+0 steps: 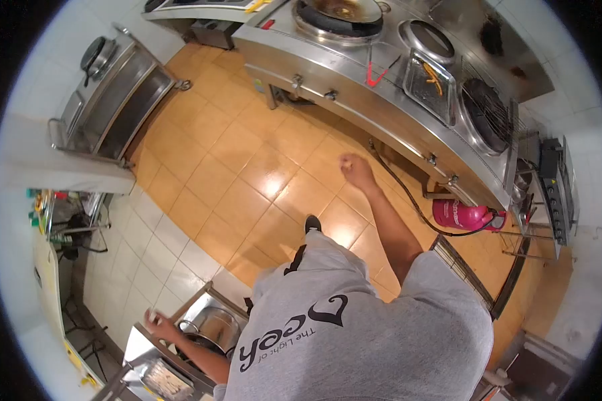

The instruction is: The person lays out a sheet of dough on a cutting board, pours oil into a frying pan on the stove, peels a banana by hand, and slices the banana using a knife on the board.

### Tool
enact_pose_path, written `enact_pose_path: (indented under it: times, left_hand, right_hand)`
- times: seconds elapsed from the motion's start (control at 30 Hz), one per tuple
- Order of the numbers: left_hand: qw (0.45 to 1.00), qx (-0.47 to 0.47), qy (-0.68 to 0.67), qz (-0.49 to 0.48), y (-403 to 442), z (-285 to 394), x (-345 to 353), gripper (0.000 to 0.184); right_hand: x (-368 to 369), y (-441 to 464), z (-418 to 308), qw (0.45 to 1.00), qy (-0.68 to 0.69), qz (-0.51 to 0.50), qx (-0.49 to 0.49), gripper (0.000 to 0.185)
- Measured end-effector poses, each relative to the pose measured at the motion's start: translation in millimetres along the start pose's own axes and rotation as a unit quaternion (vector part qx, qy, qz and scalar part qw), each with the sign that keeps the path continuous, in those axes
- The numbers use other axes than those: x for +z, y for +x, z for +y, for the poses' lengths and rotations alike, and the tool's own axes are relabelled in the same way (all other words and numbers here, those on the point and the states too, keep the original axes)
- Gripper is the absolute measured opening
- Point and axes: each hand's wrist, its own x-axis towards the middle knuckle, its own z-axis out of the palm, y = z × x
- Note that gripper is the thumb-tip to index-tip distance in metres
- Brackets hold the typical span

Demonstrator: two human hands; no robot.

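My right hand (357, 171) hangs over the tiled floor in front of the steel stove counter (374, 110). Its fingers are loosely curled and a little apart, with nothing visible in them. At the lower left, my left hand (160, 325) is held out beside a metal table carrying a round pot (215, 325); its fingers are bent but apart, and it holds nothing. Red-handled tongs (380, 75) lie on the counter, next to a steel tray (429, 90) with orange strips of food (433, 79). Neither hand touches these.
A large wok (341, 12) sits at the counter's top, a grill rack (491, 113) at its right. Below stands a pink gas cylinder (461, 215) with a black hose. A steel trolley (124, 93) is at upper left. My shoe (312, 224) is on the orange tiles.
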Motion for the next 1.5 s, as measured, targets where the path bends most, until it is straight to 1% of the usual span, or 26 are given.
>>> enact_pose_path:
  times: [0.03,0.07,0.1,0.13,0.17,0.2,0.3,0.37,0.4,0.43,0.5,0.53,0.6,0.63,0.7,0.77,0.8,0.87,0.93,1.03,1.13,1.23,1.27,1.3,1.37,1.5]
  left_hand:
    - [0.997,-0.035,-0.011,-0.063,-7,33,33,0.03]
    - [0.99,-0.039,-0.078,-0.111,-14,17,79,0.03]
    - [0.958,-0.129,-0.158,-0.199,-25,36,107,0.029]
    - [0.941,-0.14,-0.167,-0.26,-33,49,131,0.028]
    - [0.919,-0.149,-0.176,-0.32,-39,63,155,0.026]
    - [0.9,-0.195,-0.213,-0.328,-46,78,175,0.024]
    - [0.84,-0.324,-0.289,-0.326,-48,117,228,0.016]
    - [0.79,-0.403,-0.312,-0.341,-31,122,268,0.009]
    - [0.778,-0.427,-0.303,-0.348,-17,133,283,0.008]
    - [0.763,-0.452,-0.294,-0.356,-3,148,299,0.008]
    - [0.777,-0.401,-0.272,-0.402,31,174,324,0.007]
    - [0.775,-0.396,-0.253,-0.422,50,182,344,0.008]
    - [0.771,-0.344,-0.237,-0.481,94,203,387,0.009]
    - [0.768,-0.318,-0.222,-0.51,115,212,404,0.01]
    - [0.78,-0.256,-0.186,-0.54,157,225,450,0.009]
    - [0.779,-0.264,-0.185,-0.538,187,266,472,0.01]
    - [0.779,-0.268,-0.188,-0.534,199,292,482,0.01]
    - [0.779,-0.241,-0.196,-0.545,211,330,499,0.01]
    - [0.773,-0.209,-0.201,-0.565,212,356,514,0.007]
    - [0.754,-0.179,-0.189,-0.603,199,388,528,0.006]
    - [0.75,-0.179,-0.181,-0.611,174,409,525,0.006]
    - [0.737,-0.196,-0.186,-0.62,152,419,520,0.019]
    - [0.742,-0.151,-0.181,-0.627,146,422,516,0.026]
    - [0.741,-0.159,-0.154,-0.634,141,425,515,0.028]
    - [0.731,-0.162,-0.167,-0.641,134,428,513,0.031]
    - [0.733,-0.17,-0.15,-0.641,133,434,522,0.035]
  right_hand:
    - [-13,31,9,0.998,-0.038,0.045,-0.011,0.026]
    - [-26,63,14,0.993,-0.075,0.089,-0.023,0.028]
    - [-37,94,14,0.981,-0.091,0.17,-0.031,0.028]
    - [-50,123,9,0.962,-0.106,0.25,-0.04,0.028]
    - [-65,151,3,0.953,-0.138,0.27,-0.024,0.035]
    - [-78,176,-2,0.942,-0.168,0.29,-0.009,0.042]
    - [-91,231,-25,0.903,-0.228,0.306,0.199,0.05]
    - [-95,257,-30,0.912,-0.192,0.254,0.257,0.054]
    - [-97,266,-33,0.915,-0.176,0.224,0.287,0.056]
    - [-92,274,-22,0.915,-0.189,0.224,0.277,0.053]
    - [-78,290,15,0.917,-0.215,0.223,0.251,0.049]
    - [-85,288,0,0.919,-0.227,0.187,0.262,0.047]
    - [-89,272,-28,0.92,-0.24,0.115,0.287,0.045]
    - [-85,267,-22,0.93,-0.195,0.155,0.272,0.04]
    - [-75,251,1,0.937,-0.105,0.232,0.239,0.031]
    - [-70,231,-19,0.942,-0.099,0.273,0.17,0.027]
    - [-78,235,-34,0.942,-0.095,0.294,0.131,0.025]
    - [-101,257,-68,0.949,-0.098,0.295,0.055,0.022]
    - [-118,284,-78,0.946,-0.123,0.3,-0.015,0.02]
    - [-145,346,-71,0.962,-0.116,0.245,-0.032,0.022]
    - [-170,395,-78,0.975,-0.136,0.175,0.018,0.023]
    - [-186,430,-61,0.974,-0.167,0.153,0.005,0.025]
    - [-191,438,-56,0.975,-0.165,0.151,0.013,0.025]
    - [-194,444,-53,0.975,-0.165,0.149,0.022,0.024]
    - [-200,452,-46,0.977,-0.158,0.138,0.034,0.024]
    - [-205,461,-31,0.985,-0.135,0.105,0.033,0.026]
